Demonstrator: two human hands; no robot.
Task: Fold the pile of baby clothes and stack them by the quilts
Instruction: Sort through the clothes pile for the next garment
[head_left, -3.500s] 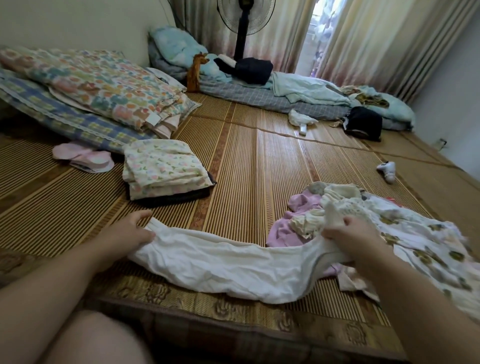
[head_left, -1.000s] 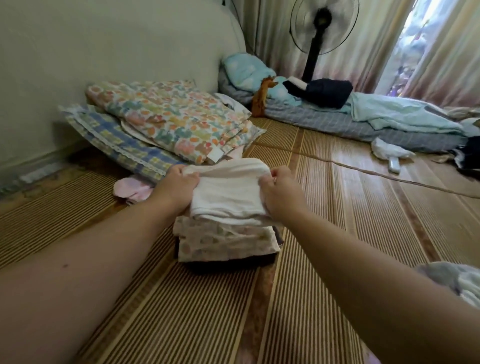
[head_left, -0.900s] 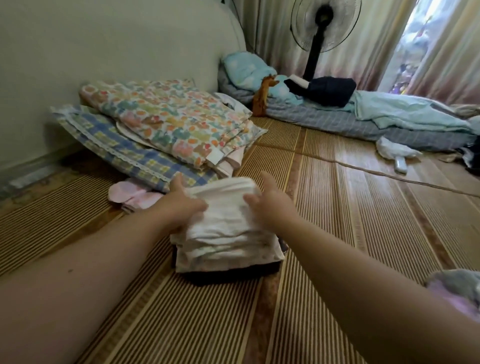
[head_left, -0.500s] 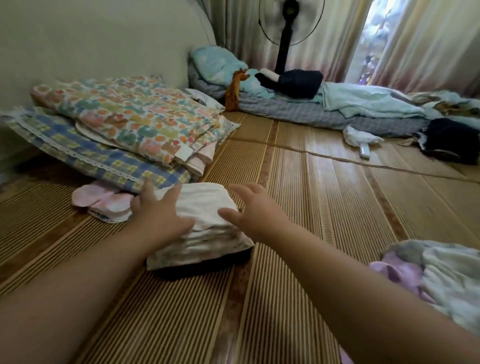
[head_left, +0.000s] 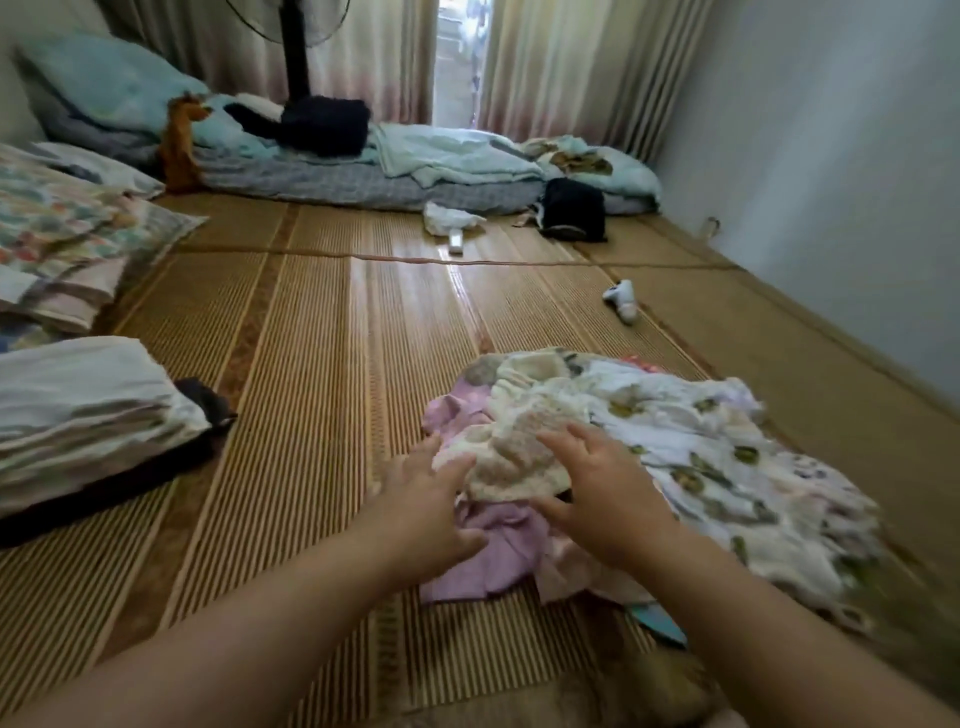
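Both hands are lying open, fingers loose, gripping nothing: the left hand (head_left: 431, 499) is touching the near edge of the cream knit piece (head_left: 511, 460), and the right hand (head_left: 605, 499) is resting on top. It's crowning the rumpled pile (head_left: 691, 447), near right, among lilac and leaf-print cloth. It's looking light, soft and floppy, so pinching two corners seems best.

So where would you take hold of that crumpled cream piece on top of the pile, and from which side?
Probably by its near edge, coming from the person's side. The cream piece lies bunched on the front-left corner of the pile, over a pink garment, so that edge looks free to pinch and lift. The left hand and right hand flank it, fingers spread.
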